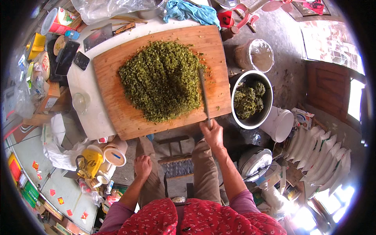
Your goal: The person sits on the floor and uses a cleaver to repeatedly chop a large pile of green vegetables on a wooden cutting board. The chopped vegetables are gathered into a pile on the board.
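A large heap of finely chopped green vegetable [161, 79] covers the middle of the wooden cutting board [117, 117]. My right hand [213, 133] grips the handle of a knife [204, 94] at the board's near right edge. The blade, seen nearly edge-on, runs away from me along the heap's right side. My left hand [143, 166] rests on my left thigh with its fingers curled in, holding nothing that I can see. Right of the board, a white-rimmed basin [271, 102] holds clumps of dark green vegetable [248, 101].
A cleaver [98, 38], two phones [67, 58] [81, 60] and a glass mug [80, 102] lie left of the board. Beyond it is a blue cloth [191, 13]. White buckets [277, 123] and a lidded pot [255, 163] stand at the right.
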The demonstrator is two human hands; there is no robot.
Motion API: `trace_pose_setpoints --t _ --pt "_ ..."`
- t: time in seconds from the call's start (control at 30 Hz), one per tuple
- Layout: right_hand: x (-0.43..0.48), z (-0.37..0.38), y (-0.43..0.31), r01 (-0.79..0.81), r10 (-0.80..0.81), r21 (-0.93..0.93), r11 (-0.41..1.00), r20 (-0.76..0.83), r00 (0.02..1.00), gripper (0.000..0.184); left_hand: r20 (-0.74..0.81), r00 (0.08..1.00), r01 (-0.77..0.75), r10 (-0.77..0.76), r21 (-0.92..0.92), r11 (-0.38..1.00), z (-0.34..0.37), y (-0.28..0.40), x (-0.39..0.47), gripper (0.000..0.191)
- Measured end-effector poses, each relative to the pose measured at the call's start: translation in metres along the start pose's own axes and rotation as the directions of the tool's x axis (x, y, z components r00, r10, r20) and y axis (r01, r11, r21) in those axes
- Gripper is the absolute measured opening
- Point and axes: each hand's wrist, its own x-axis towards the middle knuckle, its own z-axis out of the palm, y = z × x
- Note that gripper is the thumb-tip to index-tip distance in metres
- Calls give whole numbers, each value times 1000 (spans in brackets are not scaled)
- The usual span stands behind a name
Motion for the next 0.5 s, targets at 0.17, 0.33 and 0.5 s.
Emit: trace_pose_setpoints --t 0.17,0.33,0.5 --pt "65 -35 18 -33 30 -17 999 -149 988 26 22 1000 19 -20 21 1000 -3 3 3 10" --pt "101 -27 9 -83 79 -95 992 -43 996 29 5 1000 -2 1 55 999 -6 8 5 8" --pt "77 0 -33 67 -8 -301 951 191 981 27 15 1000 17 -17 20 1000 -6 10 10 7"
